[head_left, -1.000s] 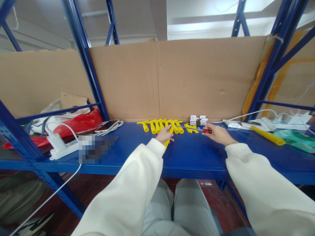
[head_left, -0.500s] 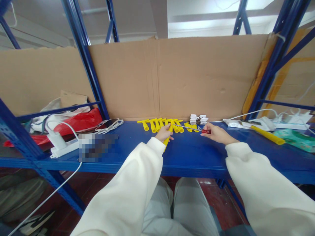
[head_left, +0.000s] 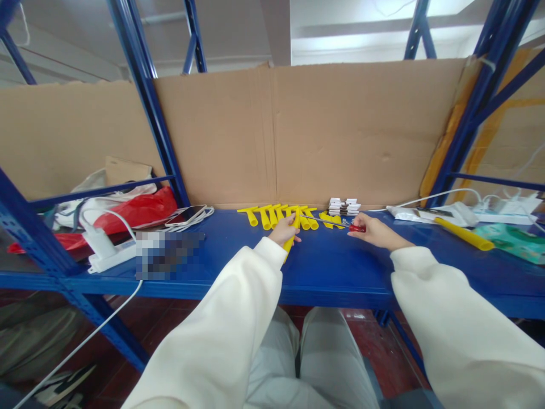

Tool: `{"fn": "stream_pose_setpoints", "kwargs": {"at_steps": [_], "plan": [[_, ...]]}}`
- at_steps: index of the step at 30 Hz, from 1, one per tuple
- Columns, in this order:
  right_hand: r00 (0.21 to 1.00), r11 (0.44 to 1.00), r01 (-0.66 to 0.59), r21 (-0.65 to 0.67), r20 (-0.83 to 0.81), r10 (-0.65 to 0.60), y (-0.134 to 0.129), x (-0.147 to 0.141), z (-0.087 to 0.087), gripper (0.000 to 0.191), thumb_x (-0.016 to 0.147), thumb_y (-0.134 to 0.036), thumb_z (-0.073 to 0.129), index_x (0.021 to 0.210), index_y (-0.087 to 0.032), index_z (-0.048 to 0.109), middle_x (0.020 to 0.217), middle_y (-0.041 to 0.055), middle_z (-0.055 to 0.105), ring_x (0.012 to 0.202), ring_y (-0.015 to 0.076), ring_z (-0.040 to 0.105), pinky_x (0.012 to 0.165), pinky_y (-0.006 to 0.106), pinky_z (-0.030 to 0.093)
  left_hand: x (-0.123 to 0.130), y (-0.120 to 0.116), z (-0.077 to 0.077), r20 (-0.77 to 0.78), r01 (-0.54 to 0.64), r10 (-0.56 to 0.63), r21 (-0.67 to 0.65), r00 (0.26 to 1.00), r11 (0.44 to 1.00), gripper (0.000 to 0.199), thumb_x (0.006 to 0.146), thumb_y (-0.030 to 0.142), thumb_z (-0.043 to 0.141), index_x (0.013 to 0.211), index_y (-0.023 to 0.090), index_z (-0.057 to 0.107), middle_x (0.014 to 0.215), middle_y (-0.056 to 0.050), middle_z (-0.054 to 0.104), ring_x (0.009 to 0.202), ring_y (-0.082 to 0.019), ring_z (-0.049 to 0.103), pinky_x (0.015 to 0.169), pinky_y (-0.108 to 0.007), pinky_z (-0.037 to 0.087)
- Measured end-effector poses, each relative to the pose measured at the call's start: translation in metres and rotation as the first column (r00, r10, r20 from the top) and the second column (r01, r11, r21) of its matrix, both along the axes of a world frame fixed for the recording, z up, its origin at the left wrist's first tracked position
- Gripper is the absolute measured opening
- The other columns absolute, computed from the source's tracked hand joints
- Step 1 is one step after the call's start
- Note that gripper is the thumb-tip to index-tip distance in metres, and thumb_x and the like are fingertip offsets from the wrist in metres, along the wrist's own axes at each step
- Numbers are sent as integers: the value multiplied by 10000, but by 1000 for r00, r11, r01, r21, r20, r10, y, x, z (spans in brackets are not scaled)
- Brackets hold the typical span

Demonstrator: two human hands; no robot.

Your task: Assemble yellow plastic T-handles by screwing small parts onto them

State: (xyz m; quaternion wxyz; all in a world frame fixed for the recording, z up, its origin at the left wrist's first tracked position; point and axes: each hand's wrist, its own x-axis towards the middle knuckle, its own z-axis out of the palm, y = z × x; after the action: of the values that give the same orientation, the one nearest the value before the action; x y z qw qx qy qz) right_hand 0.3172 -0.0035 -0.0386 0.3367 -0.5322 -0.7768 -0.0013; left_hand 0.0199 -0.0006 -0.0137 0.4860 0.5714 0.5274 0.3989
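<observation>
My left hand point(head_left: 284, 231) is closed around a yellow T-shaped plastic handle point(head_left: 289, 245), its tube end slanting down toward me. My right hand point(head_left: 373, 230) grips the red handle of a screwdriver point(head_left: 356, 228). The screwdriver's thin metal shaft points left and meets the upper end of the yellow handle; the exact contact point is too small to make out. Behind my left hand, several similar yellow handles point(head_left: 266, 218) lie in a row. Small yellow pieces point(head_left: 331, 220) rest between the row and my right hand, beside stacked white-and-dark small parts point(head_left: 344, 206).
A blue shelf point(head_left: 332, 267) bears everything, backed by a cardboard sheet point(head_left: 340, 136). To the left are a power strip point(head_left: 111, 257), a red bag point(head_left: 140, 211) and cables. On the right lie a yellow tube point(head_left: 465, 234), a green packet point(head_left: 511, 241) and white adapters point(head_left: 506, 209).
Almost nothing differs. Both hands hold the same things in nearly the same place, and the view has shifted very slightly.
</observation>
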Motion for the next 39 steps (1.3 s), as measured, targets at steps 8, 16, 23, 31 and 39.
{"fn": "stream_pose_setpoints", "kwargs": {"at_steps": [8,16,23,31,39], "plan": [[996,999,-27,-29,85,29,-2,1,3,292,879,-518,597,777,-248,638,819,70,761,748,248,697,681,338,520,1,-3,2,-58,-3,4,15,998,1000,867,876,5,576,1640,342,343,1615,-137,471,599,-52,664,352,-129,395],[997,999,33,9,73,-34,-2,1,2,236,802,-429,711,786,-257,550,748,34,727,647,213,658,596,298,464,1,2,-2,-70,42,-38,48,997,998,824,910,103,600,1649,344,328,1569,-146,510,600,-67,673,350,-140,397],[992,999,-27,-17,121,29,-7,-2,5,251,910,-458,580,782,-247,626,776,55,747,706,227,680,635,312,483,1,1,-2,-85,25,-22,38,996,999,861,896,41,571,1654,352,306,1575,-144,498,581,-48,647,352,-134,381],[991,997,71,33,110,-75,-2,2,1,232,820,-418,718,787,-258,553,711,21,712,615,201,645,558,276,427,2,-4,1,-100,31,-27,36,995,999,888,889,-10,511,1662,358,275,1551,-125,532,569,-41,636,356,-128,374],[996,1000,-4,24,91,2,-2,2,0,233,861,-479,659,832,-249,641,815,56,767,739,231,703,623,302,494,1,4,-6,-57,30,-27,57,998,998,852,911,153,649,1654,370,293,1560,-148,523,633,-86,688,361,-147,407]]}}
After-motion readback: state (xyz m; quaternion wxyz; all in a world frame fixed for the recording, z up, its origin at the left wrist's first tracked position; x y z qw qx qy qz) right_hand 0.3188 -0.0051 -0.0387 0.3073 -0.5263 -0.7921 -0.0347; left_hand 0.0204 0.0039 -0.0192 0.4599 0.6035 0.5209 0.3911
